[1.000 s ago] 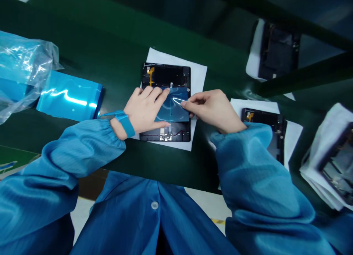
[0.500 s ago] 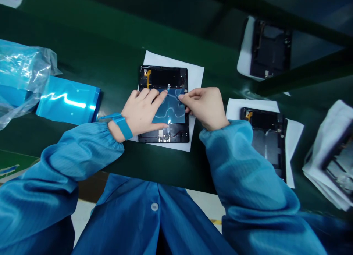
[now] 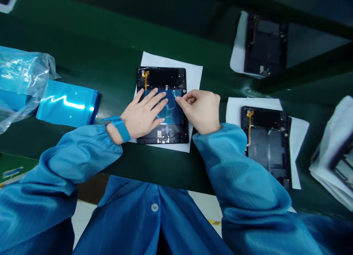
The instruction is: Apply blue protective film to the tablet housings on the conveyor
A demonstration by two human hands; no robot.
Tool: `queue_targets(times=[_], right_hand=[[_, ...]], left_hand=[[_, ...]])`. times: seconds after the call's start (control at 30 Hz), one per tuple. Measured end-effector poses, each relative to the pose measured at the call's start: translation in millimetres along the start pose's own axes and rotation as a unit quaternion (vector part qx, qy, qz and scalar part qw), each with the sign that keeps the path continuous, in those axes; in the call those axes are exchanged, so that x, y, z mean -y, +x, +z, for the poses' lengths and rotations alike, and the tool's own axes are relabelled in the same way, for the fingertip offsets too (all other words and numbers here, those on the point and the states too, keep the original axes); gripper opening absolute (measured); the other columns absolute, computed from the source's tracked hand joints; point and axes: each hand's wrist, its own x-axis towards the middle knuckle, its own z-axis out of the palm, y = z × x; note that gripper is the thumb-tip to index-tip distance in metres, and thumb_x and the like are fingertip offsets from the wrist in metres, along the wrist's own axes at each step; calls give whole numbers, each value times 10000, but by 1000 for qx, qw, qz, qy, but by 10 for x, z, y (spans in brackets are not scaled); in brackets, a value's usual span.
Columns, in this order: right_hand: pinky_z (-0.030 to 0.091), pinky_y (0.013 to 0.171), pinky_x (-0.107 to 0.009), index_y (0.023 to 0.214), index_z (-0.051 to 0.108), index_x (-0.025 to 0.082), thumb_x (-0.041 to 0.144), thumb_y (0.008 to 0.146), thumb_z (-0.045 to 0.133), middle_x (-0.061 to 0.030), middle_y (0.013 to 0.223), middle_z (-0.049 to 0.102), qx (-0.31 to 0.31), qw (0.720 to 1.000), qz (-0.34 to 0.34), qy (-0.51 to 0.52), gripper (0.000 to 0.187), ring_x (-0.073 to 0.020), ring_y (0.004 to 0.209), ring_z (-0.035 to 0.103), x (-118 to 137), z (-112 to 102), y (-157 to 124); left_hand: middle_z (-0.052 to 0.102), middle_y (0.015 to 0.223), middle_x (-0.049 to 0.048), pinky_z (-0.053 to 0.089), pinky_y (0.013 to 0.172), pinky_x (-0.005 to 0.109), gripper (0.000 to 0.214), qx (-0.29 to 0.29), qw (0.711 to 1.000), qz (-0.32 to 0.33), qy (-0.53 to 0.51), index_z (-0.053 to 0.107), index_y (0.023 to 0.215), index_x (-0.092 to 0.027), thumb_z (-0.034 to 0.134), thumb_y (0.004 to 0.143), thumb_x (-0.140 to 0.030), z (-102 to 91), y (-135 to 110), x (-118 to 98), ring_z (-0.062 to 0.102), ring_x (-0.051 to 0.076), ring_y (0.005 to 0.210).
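An opened tablet housing [image 3: 176, 134] lies on white paper [image 3: 195, 75] in front of me, its boards and an orange flex cable [image 3: 146, 79] exposed. Across its middle is a blue, glossy film sheet [image 3: 173, 113]. My left hand [image 3: 145, 109] lies flat on the film's left part, fingers spread. At the film's right edge, my right hand [image 3: 202, 109] pinches the upper right corner between thumb and forefinger, and that corner is lifted and creased. The other right fingers are curled in. A blue strap [image 3: 121, 128] circles my left wrist.
To the left lie a stack of shiny blue film sheets [image 3: 67, 102] and a clear plastic bag [image 3: 30, 71] with more blue inside. A second opened tablet [image 3: 267, 148] rests on paper at right. Another tablet [image 3: 266, 45] is beyond, behind a dark bar [image 3: 311, 69]. White wrapping [image 3: 335, 137] lies far right.
My right hand has moved slightly left, and the film's corner now bends up in its pinch. My left hand's fingers have shifted a little left and spread over the film.
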Motion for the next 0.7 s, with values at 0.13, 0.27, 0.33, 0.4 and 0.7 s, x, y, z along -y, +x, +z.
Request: queue_targets(times=[0.13, 0.27, 0.33, 0.4, 0.7], right_hand=[[467, 834, -423, 720, 611, 218, 339, 826, 705, -25, 647, 629, 10, 1000, 18, 16, 186, -221, 671, 608, -18, -3, 39], [479, 868, -415, 775, 610, 217, 261, 802, 701, 5, 624, 609, 23, 998, 28, 48, 105, -207, 662, 610, -62, -23, 86], [484, 867, -407, 781, 612, 220, 254, 806, 688, 11, 616, 612, 27, 998, 30, 56, 87, -203, 651, 611, -79, -31, 97], [491, 860, -398, 780, 612, 224, 257, 801, 685, 15, 608, 615, 23, 998, 29, 59, 83, -199, 642, 611, -87, -36, 98], [504, 796, -361, 807, 646, 219, 287, 792, 664, 26, 583, 615, 22, 995, 20, 96, 73, -179, 606, 597, -152, -16, 96]], left_hand=[[331, 1677, 133, 220, 1252, 668, 595, 9, 1000, 5, -17, 369, 1596, -180, 433, 1048, -401, 19, -1, 19, 281, 387, 1562], [337, 1675, 120, 233, 1241, 687, 573, 17, 1000, -2, -13, 410, 1578, -191, 444, 1037, -374, -34, 25, -7, 294, 399, 1555], [361, 1662, 127, 241, 1244, 680, 564, 27, 1000, 3, -14, 439, 1559, -155, 437, 1027, -342, -75, 60, -34, 316, 396, 1544], [375, 1653, 139, 250, 1255, 650, 566, 40, 999, 17, -19, 443, 1548, -108, 423, 1015, -297, -103, 99, -61, 334, 373, 1539], [431, 1627, 108, 320, 1211, 604, 566, 38, 999, 28, -10, 451, 1557, -168, 412, 1013, -319, -89, 179, -70, 406, 359, 1486]])
